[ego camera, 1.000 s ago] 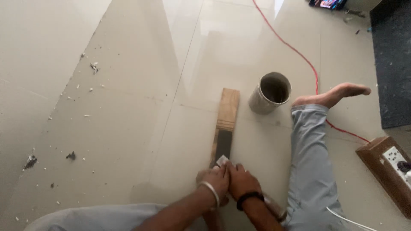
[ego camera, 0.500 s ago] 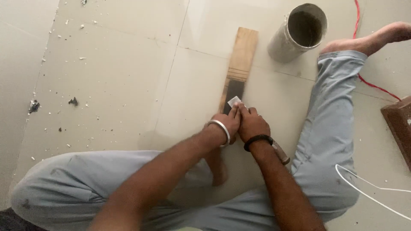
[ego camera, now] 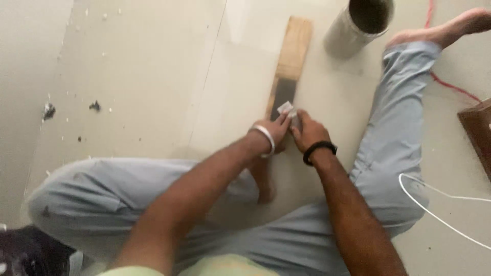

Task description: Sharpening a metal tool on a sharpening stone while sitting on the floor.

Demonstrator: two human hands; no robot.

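Wooden plank point(ego camera: 292, 51) under both hands point(ego camera: 294, 130), grey can point(ego camera: 358, 25) just beyond.

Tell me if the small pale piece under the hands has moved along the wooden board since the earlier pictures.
Cannot tell: the camera shifted. The small pale piece lies on the dark patch of the wooden board, as before.

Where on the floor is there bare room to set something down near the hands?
Bare tile lies left of the wooden board, between it and the dark debris bits. A smaller patch lies between the board and the right trouser leg. It is crowded where the left hand and right hand meet, and by the metal can.
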